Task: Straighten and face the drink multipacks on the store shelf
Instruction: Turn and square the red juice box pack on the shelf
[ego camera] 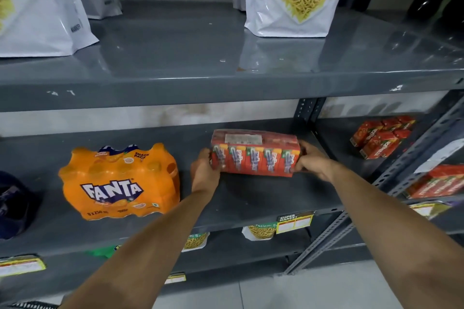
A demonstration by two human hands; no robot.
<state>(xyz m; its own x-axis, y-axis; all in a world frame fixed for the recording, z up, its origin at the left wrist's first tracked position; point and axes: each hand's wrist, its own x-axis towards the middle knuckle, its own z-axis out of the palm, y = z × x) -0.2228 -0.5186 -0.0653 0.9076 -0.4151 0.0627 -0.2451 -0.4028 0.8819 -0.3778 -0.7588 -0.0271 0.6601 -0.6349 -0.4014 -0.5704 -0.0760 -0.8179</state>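
Both hands grip the red carton pack (254,154) at centre frame: left hand (204,170) clasps its left end, right hand (312,160) its right end, forearms extended from the lower frame. Pack sits on the grey middle shelf (251,195), shrink-wrapped, five carton faces forward, slightly tilted. Bare shelf lies before it. Fanta pack (120,182) stands apart at left; upright post (305,113) stands behind at right.

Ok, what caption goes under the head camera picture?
Both hands, left and right, grip a red juice-box multipack beside the orange Fanta pack.
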